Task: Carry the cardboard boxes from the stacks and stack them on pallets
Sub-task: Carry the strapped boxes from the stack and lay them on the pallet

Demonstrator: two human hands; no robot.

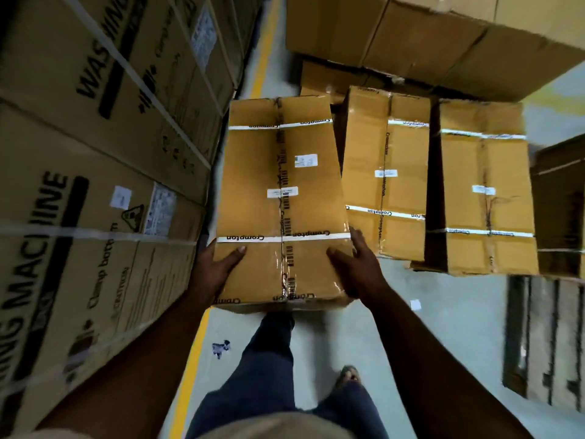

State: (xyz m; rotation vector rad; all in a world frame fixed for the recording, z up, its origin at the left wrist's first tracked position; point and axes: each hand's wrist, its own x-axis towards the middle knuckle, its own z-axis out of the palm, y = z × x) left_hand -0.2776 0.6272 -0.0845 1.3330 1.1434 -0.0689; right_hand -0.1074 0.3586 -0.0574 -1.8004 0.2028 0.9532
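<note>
While both hands carry it above the floor (443, 327), the taped cardboard box (281, 198) sits btwn them: left hand (218, 264) w/ its grip clamped on the near-left corner, right hand (354, 264) clamped on the near-right edge. Two similar boxes (387, 172) stand just right. Washing-machine cartons (95, 153) stacked at left; wooden pallet (538, 343) lower right.

Both bare arms reach forward. The left hand (218, 264) and right hand (354, 264) clamp opposite near sides of the carried box (281, 201), thumbs on its top.
</note>
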